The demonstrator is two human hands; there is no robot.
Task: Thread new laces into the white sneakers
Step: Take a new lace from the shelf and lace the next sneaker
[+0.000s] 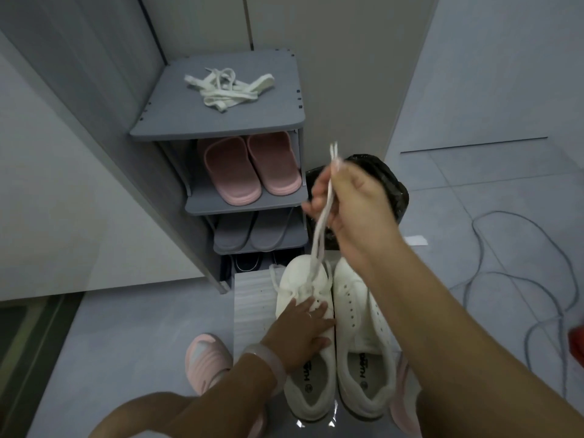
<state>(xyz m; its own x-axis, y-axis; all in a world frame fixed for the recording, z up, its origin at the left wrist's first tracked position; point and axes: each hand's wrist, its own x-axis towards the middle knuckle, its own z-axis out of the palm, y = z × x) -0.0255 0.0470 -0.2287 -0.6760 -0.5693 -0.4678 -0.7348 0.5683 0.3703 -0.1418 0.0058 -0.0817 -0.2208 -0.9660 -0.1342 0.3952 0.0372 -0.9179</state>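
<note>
Two white sneakers stand side by side on the floor, toes pointing away from me. My left hand (301, 330) presses flat on the tongue of the left sneaker (306, 374). A white lace (319, 235) runs up from that shoe's front eyelets, both ends together. My right hand (350, 210) is raised above the shoes and grips the lace near its tips. The right sneaker (363, 352) has no lace in its eyelets. A loose pile of white laces (226, 88) lies on top of the grey shoe rack (221, 124).
The rack holds pink slippers (249, 167), grey slippers (252, 232) and dark shoes at the bottom. A black bag (388, 181) sits behind my right hand. A white ribbed mat (252, 298) lies under the shoes. Grey cables (518, 279) loop on the floor to the right. My feet wear pink slippers (207, 358).
</note>
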